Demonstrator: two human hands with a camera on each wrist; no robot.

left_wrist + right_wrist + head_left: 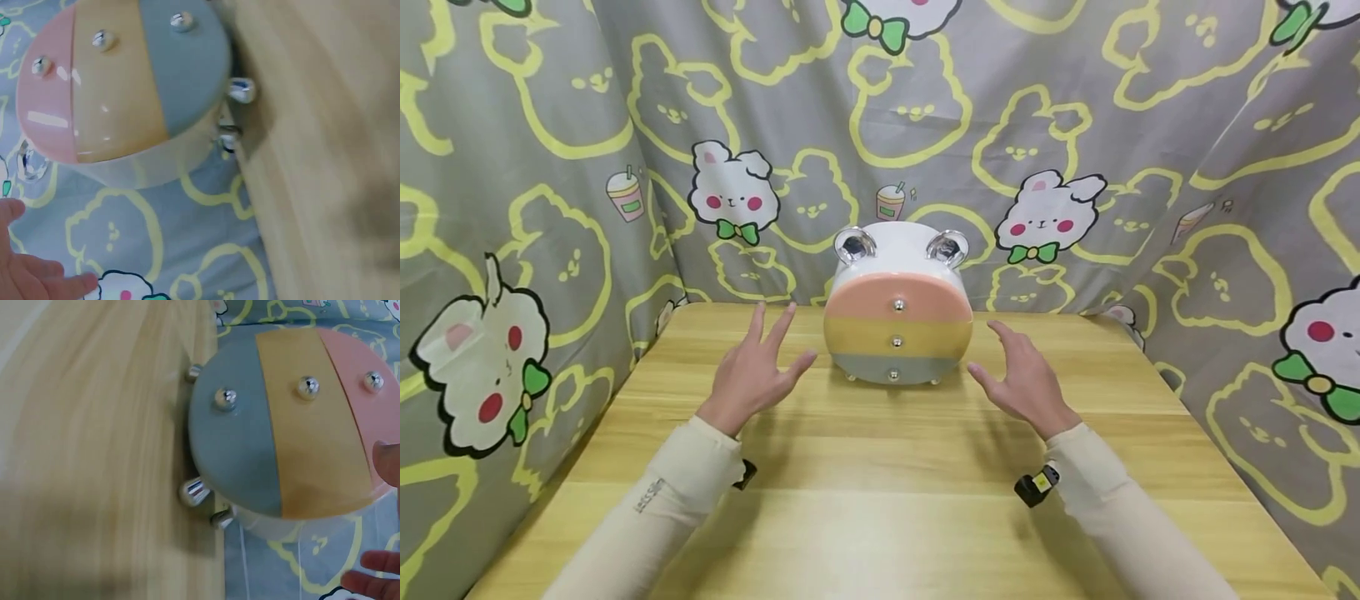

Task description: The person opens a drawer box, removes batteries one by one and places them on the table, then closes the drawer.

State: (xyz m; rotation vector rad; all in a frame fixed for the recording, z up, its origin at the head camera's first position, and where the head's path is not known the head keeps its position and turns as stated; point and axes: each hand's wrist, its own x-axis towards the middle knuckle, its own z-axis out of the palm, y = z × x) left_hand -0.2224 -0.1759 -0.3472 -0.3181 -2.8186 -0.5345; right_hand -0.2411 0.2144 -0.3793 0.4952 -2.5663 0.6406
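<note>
A small rounded drawer box [897, 337] stands upright toward the back of the table, white on top with two silver ear-like rings. Its front has pink, yellow and grey-blue bands, each with a silver knob, and it rests on short silver feet. My left hand [752, 372] hovers to the left of the box, fingers spread and holding nothing. On the other side, my right hand [1024, 379] is held apart from it, the fingers extended and the thumb toward the box. In the wrist views the box [112, 81] shows all three knobs; only some fingers [365, 584] appear.
The wooden table [880, 500] has a light grain and runs back to a grey curtain [820, 200] printed with bears and rabbits. The curtain also hangs along both sides. A black wrist device [1036, 486] sits under the right cuff.
</note>
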